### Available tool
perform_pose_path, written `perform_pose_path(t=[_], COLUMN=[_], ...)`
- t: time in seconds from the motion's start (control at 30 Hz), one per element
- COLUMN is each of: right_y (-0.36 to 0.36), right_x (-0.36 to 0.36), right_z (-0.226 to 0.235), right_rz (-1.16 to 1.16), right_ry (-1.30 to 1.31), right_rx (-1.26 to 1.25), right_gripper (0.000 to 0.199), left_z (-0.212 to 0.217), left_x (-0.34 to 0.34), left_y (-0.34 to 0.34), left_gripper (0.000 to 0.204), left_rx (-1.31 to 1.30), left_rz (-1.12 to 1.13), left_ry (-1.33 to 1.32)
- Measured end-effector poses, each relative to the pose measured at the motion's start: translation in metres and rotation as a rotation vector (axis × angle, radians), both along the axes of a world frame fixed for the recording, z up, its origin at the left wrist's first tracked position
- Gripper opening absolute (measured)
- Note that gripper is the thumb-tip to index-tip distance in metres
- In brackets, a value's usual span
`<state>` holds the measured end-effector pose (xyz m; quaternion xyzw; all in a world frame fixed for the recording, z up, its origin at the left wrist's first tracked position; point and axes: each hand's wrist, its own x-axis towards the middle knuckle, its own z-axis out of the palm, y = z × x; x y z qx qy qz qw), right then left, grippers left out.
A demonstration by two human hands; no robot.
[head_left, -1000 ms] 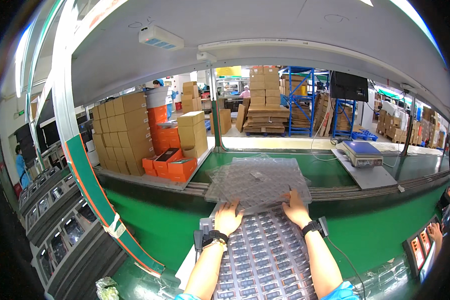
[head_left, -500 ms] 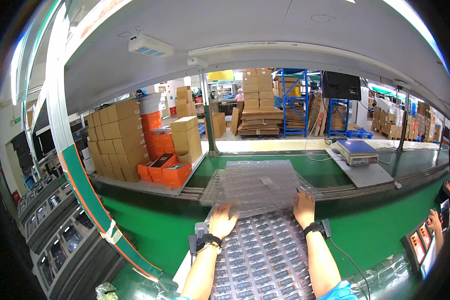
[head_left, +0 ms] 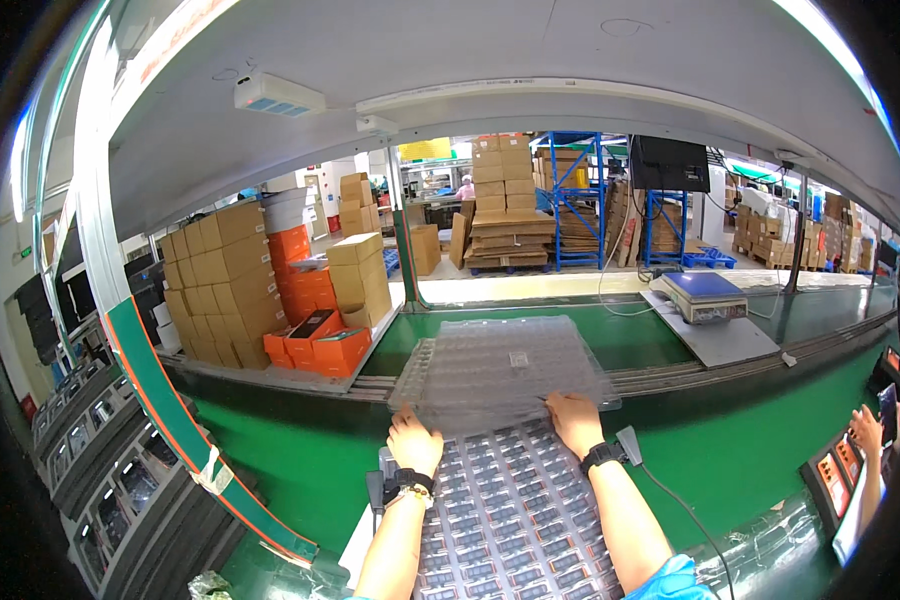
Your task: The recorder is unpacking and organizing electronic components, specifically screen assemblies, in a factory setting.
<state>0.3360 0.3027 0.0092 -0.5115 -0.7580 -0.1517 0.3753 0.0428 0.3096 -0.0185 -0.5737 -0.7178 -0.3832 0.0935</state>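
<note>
Now left fingers (head_left: 407,418) and right fingers (head_left: 564,405) pinch a clear tray (head_left: 490,368) beyond a parts-filled tray (head_left: 386,459).

There are the wearer's two hands (head_left: 575,422), two black wristbands (head_left: 600,457) and one scale (head_left: 703,297) (topped in blue).

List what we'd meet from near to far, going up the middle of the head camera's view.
Filled tray → clear trays → pale ledge → flat cardboard pile. The two hands are left out, since they overlap the trays.
</note>
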Motion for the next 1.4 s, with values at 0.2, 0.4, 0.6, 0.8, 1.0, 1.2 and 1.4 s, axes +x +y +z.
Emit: perform_pose_path(t=[0.2, 0.4, 0.6, 0.8, 1.0, 1.2, 1.4], right_y=[-0.003, -0.003, -0.004, 0.005, 0.023, 0.011, 0.026], right_x=[-0.006, 0.03, 0.05, 0.061, 0.066, 0.053, 0.031], right_z=[0.001, 0.015, -0.011, -0.019, -0.038, -0.018, -0.01], right_rz=[0.193, -0.018, -0.279, -0.149, -0.196, -0.281, -0.081], right_ry=[0.339, 0.281, 0.231, 0.507, 0.577, 0.488, 0.248], right_rx=[-0.223, -0.322, -0.253, -0.268, -0.142, -0.144, -0.061], right_gripper=[0.03, 0.054, 0.074, 0.071, 0.058, 0.044, 0.031], left_z=[0.004, 0.001, -0.004, -0.008, -0.006, -0.004, -0.007], left_x=[0.001, -0.001, 0.002, 0.0, 0.002, 0.0, 0.0], left_y=[-0.003, -0.002, 0.004, 0.003, 0.005, 0.004, 0.004], left_gripper=[0.075, 0.075, 0.072, 0.072, 0.069, 0.064, 0.062], left_rx=[-0.044, -0.112, -0.127, -0.129, -0.163, -0.196, -0.138], left_rz=[-0.042, -0.017, 0.059, 0.082, 0.052, 0.051, 0.038], left_ry=[0.046, 0.066, 0.079, 0.113, 0.119, 0.093, 0.139])
